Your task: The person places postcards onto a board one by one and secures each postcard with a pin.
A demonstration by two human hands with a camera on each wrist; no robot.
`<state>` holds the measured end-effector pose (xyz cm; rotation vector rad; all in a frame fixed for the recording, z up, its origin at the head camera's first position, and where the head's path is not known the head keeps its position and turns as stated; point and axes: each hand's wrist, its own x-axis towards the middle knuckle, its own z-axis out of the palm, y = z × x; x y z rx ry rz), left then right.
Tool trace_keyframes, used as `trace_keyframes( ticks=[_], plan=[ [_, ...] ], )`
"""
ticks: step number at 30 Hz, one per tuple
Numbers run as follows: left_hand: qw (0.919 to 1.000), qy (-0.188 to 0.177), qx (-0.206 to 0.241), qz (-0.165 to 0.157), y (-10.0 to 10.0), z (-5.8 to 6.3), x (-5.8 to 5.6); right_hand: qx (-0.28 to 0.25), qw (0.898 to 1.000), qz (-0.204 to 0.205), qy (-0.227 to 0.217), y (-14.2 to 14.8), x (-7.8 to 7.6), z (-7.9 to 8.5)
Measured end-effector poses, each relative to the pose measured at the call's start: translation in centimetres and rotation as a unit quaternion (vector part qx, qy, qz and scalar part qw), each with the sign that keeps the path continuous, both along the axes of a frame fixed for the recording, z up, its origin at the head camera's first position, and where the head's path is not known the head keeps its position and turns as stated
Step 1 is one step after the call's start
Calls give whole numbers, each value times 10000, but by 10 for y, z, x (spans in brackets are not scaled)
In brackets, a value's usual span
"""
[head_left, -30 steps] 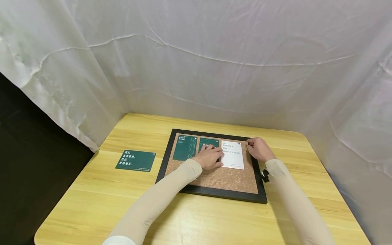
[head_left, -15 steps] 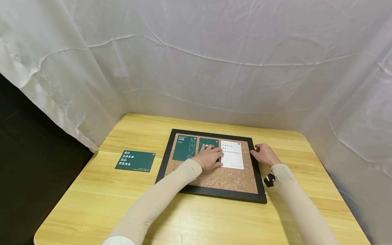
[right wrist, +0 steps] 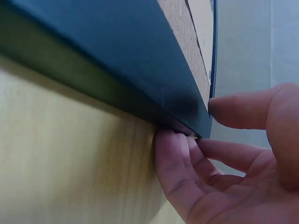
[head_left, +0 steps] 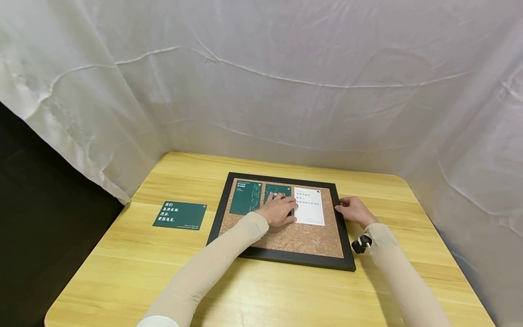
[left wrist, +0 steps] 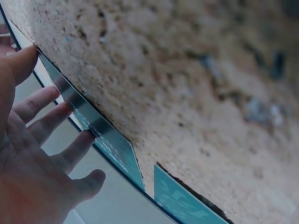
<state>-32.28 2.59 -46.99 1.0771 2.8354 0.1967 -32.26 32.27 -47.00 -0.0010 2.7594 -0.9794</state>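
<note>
A cork board [head_left: 302, 239] in a black frame [head_left: 294, 258] lies flat on the table. In a row along its upper part are a green card [head_left: 244, 198], a second green card [head_left: 282, 187] and a white card [head_left: 309, 206]. My left hand [head_left: 278, 211] rests over the second green card, covering its lower part; in the left wrist view the fingers [left wrist: 65, 156] are spread, tips at the card's surface. At the frame's right side, my right hand [head_left: 353, 211] grips the edge. The right wrist view shows the thumb [right wrist: 238, 112] on top and the fingers curled at the underside.
Another green card [head_left: 180, 215] with white writing lies on the wooden table [head_left: 122, 272], left of the board. Whitish fabric [head_left: 286, 91] hangs behind the table and at both sides. A black device [head_left: 361, 244] is worn at the right wrist.
My right hand has moved from the board's upper right corner, down and outward, to the frame's right edge. My left hand has stayed on the middle card.
</note>
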Motion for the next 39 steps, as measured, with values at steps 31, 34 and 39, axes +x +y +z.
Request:
trace_keyframes(
  ticks=[31, 34, 39],
  plan=[
    [9810, -201, 1822, 630, -96, 41, 4, -502, 9985, -159, -152, 6, -2, 0],
    [9690, -469, 2233, 952, -119, 44, 10, -515, 9983, -213, -195, 6, -1, 0],
    [9431, -747, 2802, 1626, -154, 44, 17, -504, 9982, -246, -218, 8, -1, -2]
  ],
)
